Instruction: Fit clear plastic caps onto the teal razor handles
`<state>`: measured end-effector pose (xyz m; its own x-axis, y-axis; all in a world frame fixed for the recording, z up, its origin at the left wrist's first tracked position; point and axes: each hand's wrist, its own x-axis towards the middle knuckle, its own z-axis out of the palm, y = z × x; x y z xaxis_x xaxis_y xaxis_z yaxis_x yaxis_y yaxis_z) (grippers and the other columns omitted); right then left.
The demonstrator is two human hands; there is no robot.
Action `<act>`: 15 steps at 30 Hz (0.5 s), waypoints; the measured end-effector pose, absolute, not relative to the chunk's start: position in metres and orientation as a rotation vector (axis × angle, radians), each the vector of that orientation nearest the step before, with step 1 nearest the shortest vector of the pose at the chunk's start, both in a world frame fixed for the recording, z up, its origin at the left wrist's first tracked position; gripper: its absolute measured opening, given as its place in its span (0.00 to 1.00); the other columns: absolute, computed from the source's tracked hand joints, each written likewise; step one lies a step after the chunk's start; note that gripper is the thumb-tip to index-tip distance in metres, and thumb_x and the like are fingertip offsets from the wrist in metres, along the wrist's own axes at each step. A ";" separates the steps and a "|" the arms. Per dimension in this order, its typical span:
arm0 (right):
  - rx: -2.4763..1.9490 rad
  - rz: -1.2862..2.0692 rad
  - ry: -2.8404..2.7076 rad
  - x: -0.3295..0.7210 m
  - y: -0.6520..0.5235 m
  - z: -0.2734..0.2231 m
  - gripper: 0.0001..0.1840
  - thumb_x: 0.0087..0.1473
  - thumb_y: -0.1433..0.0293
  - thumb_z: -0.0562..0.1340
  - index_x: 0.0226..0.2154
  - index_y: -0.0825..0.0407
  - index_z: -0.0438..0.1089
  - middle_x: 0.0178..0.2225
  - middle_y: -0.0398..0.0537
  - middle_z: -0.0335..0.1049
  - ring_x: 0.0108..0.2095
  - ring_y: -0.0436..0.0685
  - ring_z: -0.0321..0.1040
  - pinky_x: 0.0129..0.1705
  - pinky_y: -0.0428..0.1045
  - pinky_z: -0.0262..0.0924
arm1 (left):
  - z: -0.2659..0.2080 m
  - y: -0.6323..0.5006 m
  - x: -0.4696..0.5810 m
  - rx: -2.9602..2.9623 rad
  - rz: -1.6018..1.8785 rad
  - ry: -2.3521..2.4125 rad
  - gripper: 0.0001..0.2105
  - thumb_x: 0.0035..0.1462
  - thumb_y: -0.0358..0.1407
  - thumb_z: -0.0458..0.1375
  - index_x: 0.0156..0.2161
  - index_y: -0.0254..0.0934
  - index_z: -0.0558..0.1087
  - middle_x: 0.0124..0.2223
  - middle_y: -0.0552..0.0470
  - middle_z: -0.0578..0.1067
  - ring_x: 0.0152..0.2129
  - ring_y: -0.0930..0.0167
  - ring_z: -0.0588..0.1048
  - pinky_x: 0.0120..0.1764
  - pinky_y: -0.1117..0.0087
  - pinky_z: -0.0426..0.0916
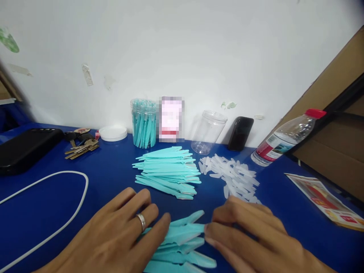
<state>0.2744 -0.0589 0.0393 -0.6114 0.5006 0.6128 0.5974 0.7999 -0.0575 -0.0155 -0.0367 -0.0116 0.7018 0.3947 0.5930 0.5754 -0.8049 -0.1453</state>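
Just in front of me lies a small group of teal eyebrow razors (184,258), side by side with their blade ends to the right. My left hand (122,227), a ring on one finger, curls over their handles and grips a razor; its fingertips are partly hidden. With thumb and finger, my right hand (250,235) pinches the blade end of the upper razor (190,229). Whether a cap is in that pinch is hidden. A larger stack of teal razors (167,170) lies beyond, beside a heap of translucent white blade caps (234,176).
Along the wall stand a jar full of razors (144,125), a lit, blurred screen (171,119), a clear jar (209,132), a dark phone (241,133) and a water bottle (284,140). Leftward are a white lid (113,133), keys (82,148), a black case (28,148) and a white cable (65,223).
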 end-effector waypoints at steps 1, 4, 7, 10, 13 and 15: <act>-0.790 -0.255 -2.297 0.278 -0.053 0.042 0.10 0.68 0.77 0.60 0.45 0.51 0.76 0.36 0.48 0.78 0.35 0.55 0.76 0.36 0.50 0.70 | -0.012 -0.038 -0.017 -2.588 -0.826 -0.781 0.15 0.72 0.31 0.48 0.56 0.42 0.74 0.45 0.50 0.81 0.50 0.58 0.74 0.60 0.54 0.58; -1.051 -0.342 -2.159 0.298 -0.022 0.046 0.09 0.68 0.74 0.60 0.44 0.51 0.76 0.35 0.52 0.79 0.34 0.58 0.74 0.35 0.53 0.70 | -0.007 -0.037 -0.016 -2.637 -0.833 -0.935 0.16 0.72 0.28 0.47 0.55 0.43 0.74 0.44 0.53 0.82 0.45 0.63 0.78 0.58 0.58 0.63; -1.376 -0.416 -2.230 0.318 0.011 0.035 0.11 0.69 0.71 0.59 0.44 0.52 0.78 0.41 0.56 0.81 0.41 0.66 0.74 0.37 0.59 0.72 | 0.001 -0.029 -0.013 -2.692 -0.854 -0.984 0.13 0.74 0.30 0.49 0.50 0.45 0.75 0.44 0.55 0.83 0.38 0.67 0.79 0.53 0.62 0.68; -1.427 -0.294 -2.407 0.325 0.027 0.015 0.21 0.69 0.72 0.58 0.61 0.53 0.71 0.58 0.60 0.76 0.56 0.71 0.70 0.51 0.67 0.72 | 0.005 -0.023 -0.011 -2.708 -0.926 -0.950 0.12 0.73 0.31 0.51 0.49 0.45 0.76 0.42 0.55 0.83 0.35 0.68 0.80 0.46 0.67 0.71; -1.357 -0.242 -2.508 0.323 0.027 0.004 0.25 0.69 0.75 0.57 0.66 0.53 0.67 0.63 0.62 0.71 0.61 0.71 0.66 0.57 0.70 0.69 | 0.007 -0.024 -0.010 -2.745 -0.968 -1.000 0.12 0.71 0.31 0.51 0.47 0.45 0.77 0.38 0.56 0.83 0.33 0.68 0.80 0.45 0.68 0.72; -1.337 -0.255 -2.524 0.320 0.025 0.004 0.21 0.69 0.76 0.56 0.60 0.53 0.73 0.60 0.61 0.75 0.59 0.70 0.69 0.56 0.69 0.69 | 0.009 -0.026 -0.008 -2.801 -0.986 -1.089 0.13 0.71 0.33 0.50 0.42 0.45 0.78 0.35 0.57 0.81 0.32 0.68 0.80 0.42 0.69 0.73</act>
<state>0.3198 0.0248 0.0038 -0.5360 0.7812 0.3200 0.8295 0.5579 0.0275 -0.0082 -0.0257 0.0090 0.5684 0.6165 0.5448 0.6035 -0.7625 0.2333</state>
